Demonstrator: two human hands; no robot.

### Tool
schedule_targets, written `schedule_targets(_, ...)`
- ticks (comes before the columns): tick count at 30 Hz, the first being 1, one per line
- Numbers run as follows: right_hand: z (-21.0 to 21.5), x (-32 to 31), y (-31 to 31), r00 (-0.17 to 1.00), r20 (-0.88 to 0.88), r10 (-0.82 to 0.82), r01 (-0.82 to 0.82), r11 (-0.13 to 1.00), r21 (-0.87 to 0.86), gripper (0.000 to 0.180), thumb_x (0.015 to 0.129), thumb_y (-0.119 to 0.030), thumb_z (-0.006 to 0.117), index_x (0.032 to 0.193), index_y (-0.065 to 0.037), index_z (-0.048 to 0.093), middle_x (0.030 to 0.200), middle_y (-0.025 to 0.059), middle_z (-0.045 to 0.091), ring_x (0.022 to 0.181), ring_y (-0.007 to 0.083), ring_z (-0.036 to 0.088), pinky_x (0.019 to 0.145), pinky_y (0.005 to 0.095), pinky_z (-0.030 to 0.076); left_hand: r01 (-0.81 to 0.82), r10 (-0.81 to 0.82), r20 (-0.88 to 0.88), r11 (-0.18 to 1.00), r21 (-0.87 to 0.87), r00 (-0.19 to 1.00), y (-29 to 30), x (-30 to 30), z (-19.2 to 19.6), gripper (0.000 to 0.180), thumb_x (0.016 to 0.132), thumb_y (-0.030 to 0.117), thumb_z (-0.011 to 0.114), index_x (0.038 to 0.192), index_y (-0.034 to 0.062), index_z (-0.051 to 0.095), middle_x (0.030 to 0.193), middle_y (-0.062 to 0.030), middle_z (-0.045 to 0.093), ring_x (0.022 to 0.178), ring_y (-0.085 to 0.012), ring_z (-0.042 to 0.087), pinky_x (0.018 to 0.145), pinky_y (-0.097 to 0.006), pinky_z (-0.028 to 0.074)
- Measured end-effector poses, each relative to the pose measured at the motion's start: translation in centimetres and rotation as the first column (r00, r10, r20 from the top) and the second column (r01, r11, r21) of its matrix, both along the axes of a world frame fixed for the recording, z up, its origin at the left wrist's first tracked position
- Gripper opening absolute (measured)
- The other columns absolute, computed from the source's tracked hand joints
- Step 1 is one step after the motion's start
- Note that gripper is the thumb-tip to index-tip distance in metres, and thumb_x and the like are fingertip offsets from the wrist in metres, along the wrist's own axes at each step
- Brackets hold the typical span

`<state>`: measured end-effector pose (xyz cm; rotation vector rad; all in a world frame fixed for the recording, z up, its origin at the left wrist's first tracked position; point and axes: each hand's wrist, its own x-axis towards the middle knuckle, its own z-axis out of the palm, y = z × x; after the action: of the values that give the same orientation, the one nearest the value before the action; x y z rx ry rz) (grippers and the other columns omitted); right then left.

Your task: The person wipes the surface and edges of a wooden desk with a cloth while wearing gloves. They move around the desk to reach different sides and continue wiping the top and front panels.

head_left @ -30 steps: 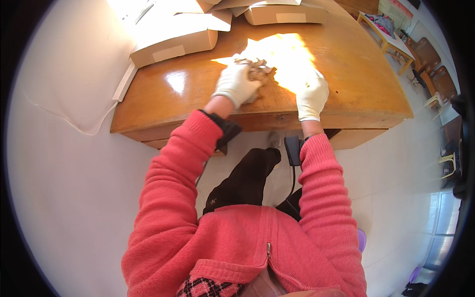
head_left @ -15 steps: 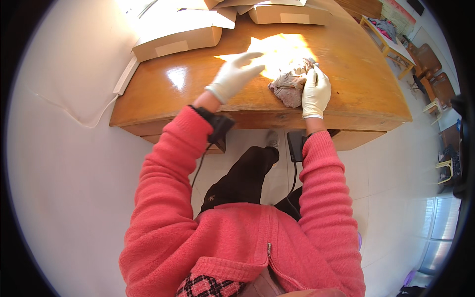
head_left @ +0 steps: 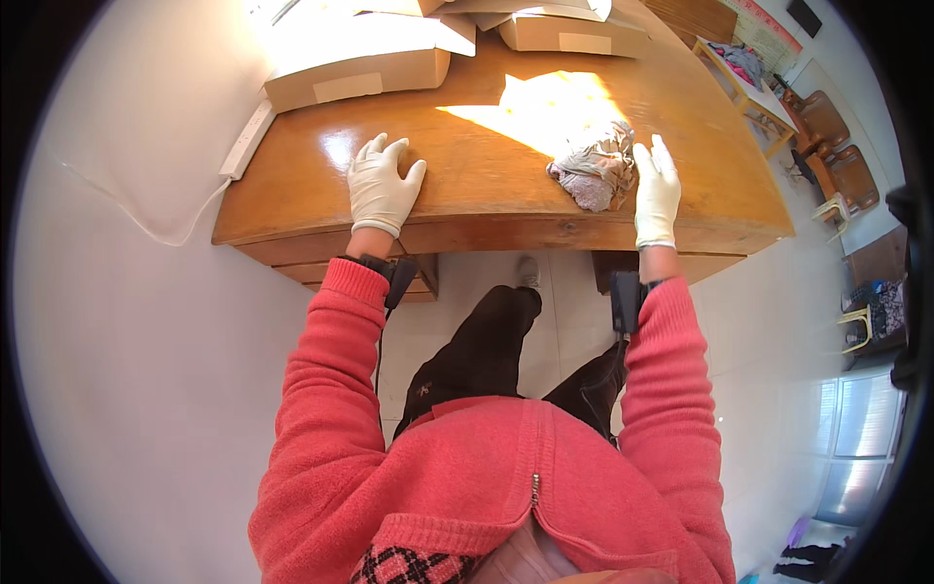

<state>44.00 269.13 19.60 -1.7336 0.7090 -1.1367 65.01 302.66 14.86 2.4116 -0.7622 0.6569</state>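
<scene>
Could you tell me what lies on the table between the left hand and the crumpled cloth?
Only bare wooden table, partly sunlit, separates the left hand from the crumpled cloth, as the head view shows.

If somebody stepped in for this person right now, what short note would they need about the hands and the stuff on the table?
Left hand: gloved, flat on the wooden table, fingers spread, holding nothing.
Right hand: gloved, open, resting against the right side of the crumpled cloth, not gripping it.
The cloth lies bunched near the table's front edge, at the edge of a sun patch. Cardboard boxes sit at the far side.
Done: cloth is on the table.
Left: cloth is not spread or folded.
</scene>
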Motion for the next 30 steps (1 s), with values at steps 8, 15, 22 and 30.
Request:
schedule_targets(8,-1.3,4.8,6.2,0.827,-0.444,-0.344,-0.043,0.750,-0.661,0.075,0.076,-0.054,0.090,0.132,-0.009,0.069,0.137,0.0173,0.069,0.119,0.0376,0.069,0.102,0.0455,0.054,0.009,-0.009,0.012,1.000,-0.015,1.000,0.1,-0.8,0.3,0.044,0.092,0.038,0.077,0.127,0.0117,0.075,0.145,-0.0153,0.065,0.141,-0.0353,0.053,0.123,-0.053,0.035)
schedule_targets(15,0.7,13.1,0.6,0.617,-0.702,-0.356,-0.583,0.393,-0.711,0.042,0.102,-0.044,0.061,0.128,-0.013,0.073,0.114,0.0157,0.077,0.109,0.0345,0.073,0.099,0.0510,0.055,0.026,-0.027,-0.038,0.999,-0.024,0.999,-0.3,-0.9,0.8,0.042,0.092,0.038,0.077,0.125,0.0120,0.076,0.139,-0.0133,0.069,0.138,-0.0328,0.056,0.121,-0.049,0.038)
schedule_targets(22,-0.1,13.3,5.4,0.777,-0.617,0.125,-0.552,0.609,-0.570,0.056,0.079,-0.045,0.081,0.127,-0.019,0.073,0.114,0.0151,0.075,0.110,0.0393,0.069,0.102,0.0463,0.055,0.014,-0.014,-0.005,1.000,-0.003,1.000,-0.3,-1.0,0.9,0.039,0.094,0.035,0.076,0.124,0.0116,0.078,0.138,-0.0134,0.071,0.132,-0.0338,0.061,0.114,-0.045,0.046)
schedule_targets(30,-0.5,4.4,8.3,0.895,-0.390,0.215,-0.421,0.693,-0.585,0.045,0.074,-0.029,0.088,0.114,-0.011,0.077,0.118,0.0137,0.074,0.110,0.0383,0.067,0.102,0.0457,0.054,0.038,-0.038,-0.019,0.999,-0.014,0.999,-0.2,-0.6,0.7,0.038,0.093,0.035,0.077,0.122,0.0121,0.078,0.135,-0.0130,0.072,0.134,-0.0332,0.060,0.115,-0.047,0.043)
